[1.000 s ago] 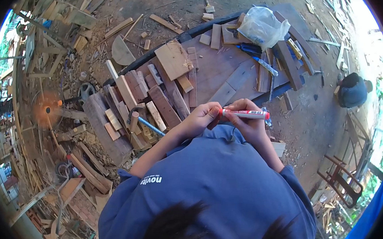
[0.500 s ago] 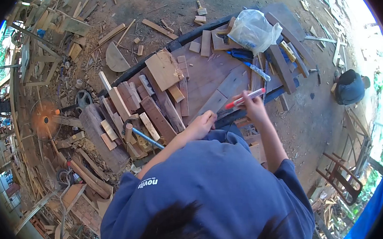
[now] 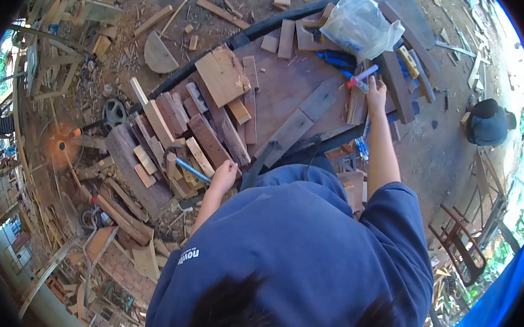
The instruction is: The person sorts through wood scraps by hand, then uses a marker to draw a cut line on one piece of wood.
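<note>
My right hand (image 3: 375,96) is closed on a red and white marker (image 3: 363,77) over the right part of the wooden table (image 3: 274,82). Below the marker lies a short wood block (image 3: 356,107). My left hand (image 3: 225,174) has its fingers curled at the table's near edge, by the end of a dark plank (image 3: 208,140); what it holds, if anything, is hidden. A hammer with a blue handle (image 3: 193,169) lies just left of that hand. Two dark flat boards (image 3: 288,136) lie end to end between my hands.
A clear plastic bag (image 3: 360,26) rests at the table's far right among thick beams (image 3: 395,88). Wood pieces (image 3: 222,82) cover the left side. A fan with an orange glow (image 3: 62,145) stands at left. A person (image 3: 489,123) crouches at right; another (image 3: 1,126) is at far left.
My right hand has moved forward and right with the marker, over the wood block. My left hand has moved left and back, away from the dark boards. The view has shifted slightly.
</note>
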`<control>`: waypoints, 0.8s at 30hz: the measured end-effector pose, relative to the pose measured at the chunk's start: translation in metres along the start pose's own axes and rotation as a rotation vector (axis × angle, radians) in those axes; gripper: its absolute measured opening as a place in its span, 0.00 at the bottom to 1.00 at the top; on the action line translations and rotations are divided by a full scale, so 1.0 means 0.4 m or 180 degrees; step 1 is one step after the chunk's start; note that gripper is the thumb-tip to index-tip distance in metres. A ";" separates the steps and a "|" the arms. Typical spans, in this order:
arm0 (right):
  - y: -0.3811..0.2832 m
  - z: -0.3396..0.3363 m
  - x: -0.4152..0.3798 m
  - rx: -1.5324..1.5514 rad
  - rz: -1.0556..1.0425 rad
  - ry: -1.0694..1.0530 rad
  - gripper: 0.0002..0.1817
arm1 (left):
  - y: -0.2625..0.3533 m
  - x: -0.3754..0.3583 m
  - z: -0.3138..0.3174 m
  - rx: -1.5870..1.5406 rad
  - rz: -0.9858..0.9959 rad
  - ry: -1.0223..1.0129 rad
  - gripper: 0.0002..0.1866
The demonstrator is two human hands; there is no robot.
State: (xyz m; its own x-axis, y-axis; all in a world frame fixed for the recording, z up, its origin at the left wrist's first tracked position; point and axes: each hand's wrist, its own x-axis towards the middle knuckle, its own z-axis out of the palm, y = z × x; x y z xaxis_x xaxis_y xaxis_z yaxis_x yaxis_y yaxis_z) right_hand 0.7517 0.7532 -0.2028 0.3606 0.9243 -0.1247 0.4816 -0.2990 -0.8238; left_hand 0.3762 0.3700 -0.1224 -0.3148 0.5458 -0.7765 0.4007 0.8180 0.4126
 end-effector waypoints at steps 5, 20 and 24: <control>0.052 0.040 -0.282 -0.0486 -0.0678 -0.0825 0.21 | 0.059 -0.001 0.086 -0.0761 0.0762 0.0019 0.15; 0.018 0.057 -0.448 -0.0616 -0.0021 -0.2020 0.23 | 0.307 0.117 0.187 0.0918 0.1231 0.0799 0.49; -0.060 0.041 -0.403 -0.1860 -0.1806 -0.2223 0.34 | 0.283 0.020 -0.008 0.0932 0.1100 0.1639 0.48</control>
State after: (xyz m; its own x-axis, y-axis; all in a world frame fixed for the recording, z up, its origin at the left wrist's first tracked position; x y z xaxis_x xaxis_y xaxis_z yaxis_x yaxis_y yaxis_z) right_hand 0.6691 0.6153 -0.1720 -0.4835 0.8395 -0.2481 0.8095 0.3210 -0.4915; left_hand 0.4161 0.4676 -0.0803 -0.4669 0.8427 -0.2681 0.7451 0.5381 0.3939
